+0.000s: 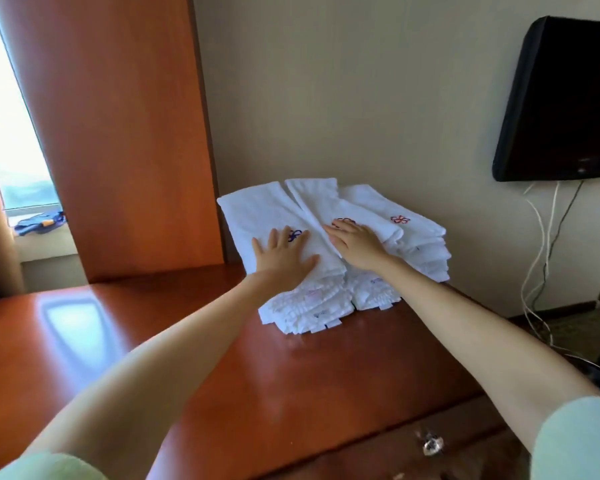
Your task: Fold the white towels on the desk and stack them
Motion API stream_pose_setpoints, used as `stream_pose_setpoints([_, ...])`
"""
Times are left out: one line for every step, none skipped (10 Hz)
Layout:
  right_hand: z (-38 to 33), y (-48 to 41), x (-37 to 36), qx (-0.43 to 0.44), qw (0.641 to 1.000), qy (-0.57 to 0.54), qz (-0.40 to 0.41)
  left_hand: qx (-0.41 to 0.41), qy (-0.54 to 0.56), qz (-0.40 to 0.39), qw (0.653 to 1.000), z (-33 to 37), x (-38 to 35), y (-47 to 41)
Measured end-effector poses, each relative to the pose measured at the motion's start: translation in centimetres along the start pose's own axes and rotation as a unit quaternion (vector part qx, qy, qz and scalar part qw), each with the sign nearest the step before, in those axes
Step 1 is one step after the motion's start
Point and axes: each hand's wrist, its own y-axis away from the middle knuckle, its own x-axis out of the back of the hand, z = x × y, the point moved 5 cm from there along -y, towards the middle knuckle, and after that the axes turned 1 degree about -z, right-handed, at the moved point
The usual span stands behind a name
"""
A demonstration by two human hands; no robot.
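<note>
Far left: bright window (0,98), with a crumpled blue item (39,223) lying on its sill.

Left of centre: tall reddish-brown wooden panel (118,133), upright against the beige wall (361,98).

Foreground: glossy reddish-brown wooden surface (153,341), reflecting the window light. Clear glass drawer knob (433,445) low on its front edge.

Centre, at the far side of the surface and close to the wall: folded white terry towels (257,213) in adjoining stacks, layered edges and small tags facing the viewer.

On the leftmost stack: left hand (284,254), laid flat, fingers straight and spread apart, palm pressed down on the top towel, gripping nothing. Small blue embroidered emblem (294,234) just beside the fingertips.

Just right of it: narrow folded white towel (312,195), lying at a slant across the gap between the stacks.

On that slanted towel: right hand (355,242), also flat and relaxed, fingers straight and close together, resting on the cloth without curling round it. Fingertips touching a partly covered red mark.

Further right: lower white towel stack (426,251), with a red embroidered emblem (400,219) on its top, untouched by either hand.

Bottom corners: pale green sleeves (575,441) at both forearms.

Far right: black flat television (568,105) mounted on the wall, with white and dark cables (541,258) hanging beneath it toward the floor.
</note>
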Motion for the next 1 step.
stream_pose_setpoints([-0.47, 2.14, 2.17, 0.004, 0.983, -0.176, 0.051, -0.039, 0.094, 0.076, 0.992, -0.33, 1.39, 2.34])
